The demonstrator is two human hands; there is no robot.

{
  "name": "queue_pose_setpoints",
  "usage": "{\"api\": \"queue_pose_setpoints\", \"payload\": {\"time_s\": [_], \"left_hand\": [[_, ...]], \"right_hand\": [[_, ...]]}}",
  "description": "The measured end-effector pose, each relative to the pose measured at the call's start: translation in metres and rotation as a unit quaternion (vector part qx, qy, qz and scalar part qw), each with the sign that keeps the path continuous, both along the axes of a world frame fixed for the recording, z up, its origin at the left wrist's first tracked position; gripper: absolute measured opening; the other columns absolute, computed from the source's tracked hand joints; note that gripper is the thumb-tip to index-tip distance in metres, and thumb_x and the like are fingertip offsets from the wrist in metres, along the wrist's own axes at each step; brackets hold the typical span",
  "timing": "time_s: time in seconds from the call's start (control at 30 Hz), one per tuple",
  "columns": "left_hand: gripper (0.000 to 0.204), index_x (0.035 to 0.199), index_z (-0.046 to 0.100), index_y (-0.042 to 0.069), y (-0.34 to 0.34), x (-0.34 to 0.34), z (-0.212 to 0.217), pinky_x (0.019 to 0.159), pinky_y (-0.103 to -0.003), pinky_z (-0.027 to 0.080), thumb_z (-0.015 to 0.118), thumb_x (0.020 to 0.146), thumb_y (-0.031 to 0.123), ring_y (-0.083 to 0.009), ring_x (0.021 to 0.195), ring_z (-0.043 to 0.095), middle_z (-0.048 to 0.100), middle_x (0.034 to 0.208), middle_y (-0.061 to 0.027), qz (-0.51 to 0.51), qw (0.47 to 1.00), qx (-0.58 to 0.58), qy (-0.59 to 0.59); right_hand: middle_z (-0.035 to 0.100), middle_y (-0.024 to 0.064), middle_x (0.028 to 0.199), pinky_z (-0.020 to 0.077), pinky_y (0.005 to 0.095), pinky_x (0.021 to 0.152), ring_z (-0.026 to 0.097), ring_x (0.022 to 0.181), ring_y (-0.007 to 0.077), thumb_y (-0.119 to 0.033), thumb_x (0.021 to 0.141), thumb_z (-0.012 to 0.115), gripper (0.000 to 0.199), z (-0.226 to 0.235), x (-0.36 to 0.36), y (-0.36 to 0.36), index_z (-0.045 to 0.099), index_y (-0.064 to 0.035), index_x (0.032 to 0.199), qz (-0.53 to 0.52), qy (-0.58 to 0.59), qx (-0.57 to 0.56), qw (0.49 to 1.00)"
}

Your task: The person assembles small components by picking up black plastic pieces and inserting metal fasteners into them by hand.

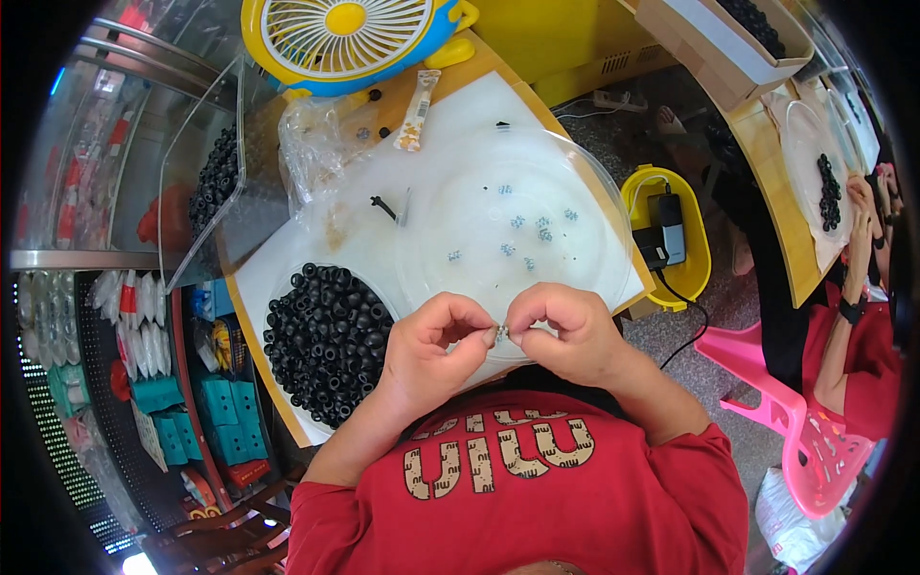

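My left hand (439,340) and my right hand (565,331) meet in front of my chest, fingers closed in a pinch. Between their fingertips is a small silvery piece (501,333), too small to make out its kind. Just beyond lies a round clear plastic tray (431,225). Several tiny blue-grey clusters (544,230) are scattered on it. Left of my left hand sits a large heap of black ring-shaped beads (326,335) in a clear shallow dish. A short black stick (383,207) lies beyond the heap.
A yellow-and-blue fan (345,38) stands at the far edge, near a crumpled plastic bag (311,158) and a snack wrapper (418,110). On the right are a yellow bin (698,273) with chargers, a pink chair (795,422) and another person's hands (860,216) beside black beads.
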State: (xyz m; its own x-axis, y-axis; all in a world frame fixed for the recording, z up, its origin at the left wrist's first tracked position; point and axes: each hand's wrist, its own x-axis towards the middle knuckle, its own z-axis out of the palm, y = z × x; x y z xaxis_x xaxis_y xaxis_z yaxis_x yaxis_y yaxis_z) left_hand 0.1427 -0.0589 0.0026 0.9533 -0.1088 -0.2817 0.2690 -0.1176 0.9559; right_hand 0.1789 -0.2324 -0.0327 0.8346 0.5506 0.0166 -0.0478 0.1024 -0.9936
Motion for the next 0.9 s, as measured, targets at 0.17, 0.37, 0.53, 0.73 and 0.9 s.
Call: {"api": "queue_pose_setpoints", "payload": {"time_s": [0.17,0.37,0.53,0.73,0.9], "left_hand": [[0.012,0.082,0.049,-0.001,0.004,0.007,-0.002,0.065,-0.028,0.051,0.056,0.074,-0.006,-0.0138,0.071,0.057,0.056,0.079,-0.0082,0.044,0.982,-0.139,0.119],[0.014,0.084,0.047,0.000,0.003,0.003,-0.004,0.067,-0.029,0.051,0.056,0.075,-0.006,-0.0136,0.073,0.056,0.056,0.082,-0.0088,0.067,0.991,-0.095,0.071],[0.013,0.085,0.048,-0.001,-0.001,-0.003,-0.006,0.071,-0.026,0.049,0.054,0.076,-0.008,-0.0128,0.080,0.056,0.056,0.086,-0.0092,0.021,0.997,0.035,-0.073],[0.015,0.087,0.049,-0.002,0.001,-0.006,-0.008,0.073,-0.024,0.047,0.055,0.076,-0.009,-0.0126,0.081,0.057,0.057,0.087,-0.0097,-0.017,0.981,0.136,-0.139],[0.015,0.087,0.048,-0.001,-0.001,-0.004,-0.007,0.072,-0.024,0.047,0.055,0.076,-0.008,-0.0125,0.079,0.057,0.057,0.086,-0.0093,0.014,0.988,0.110,-0.110]], "right_hand": [[0.053,0.0079,0.072,0.0442,0.0261,0.060,0.055,0.068,0.0208,0.001,0.066,0.053,0.014,0.003,0.001,0.002,0.053,-0.0051,0.079,-0.031,-0.263,-0.055,0.963],[0.055,0.0060,0.073,0.0450,0.0254,0.060,0.055,0.068,0.0156,-0.003,0.072,0.054,0.012,-0.002,0.003,-0.001,0.054,-0.0038,0.083,-0.005,-0.104,-0.050,0.993],[0.056,0.0040,0.073,0.0472,0.0231,0.060,0.055,0.064,0.0097,-0.018,0.084,0.049,0.021,0.008,0.007,-0.001,0.056,0.0013,0.086,0.090,0.305,0.027,0.948],[0.059,0.0036,0.073,0.0466,0.0214,0.057,0.056,0.061,0.0095,-0.017,0.085,0.049,0.018,0.010,0.007,0.000,0.055,0.0000,0.086,0.095,0.288,-0.016,0.953],[0.057,0.0090,0.072,0.0470,0.0293,0.058,0.057,0.063,0.0198,-0.014,0.082,0.049,0.016,0.005,0.000,0.005,0.056,0.0005,0.086,0.018,-0.043,-0.114,0.992]]}}
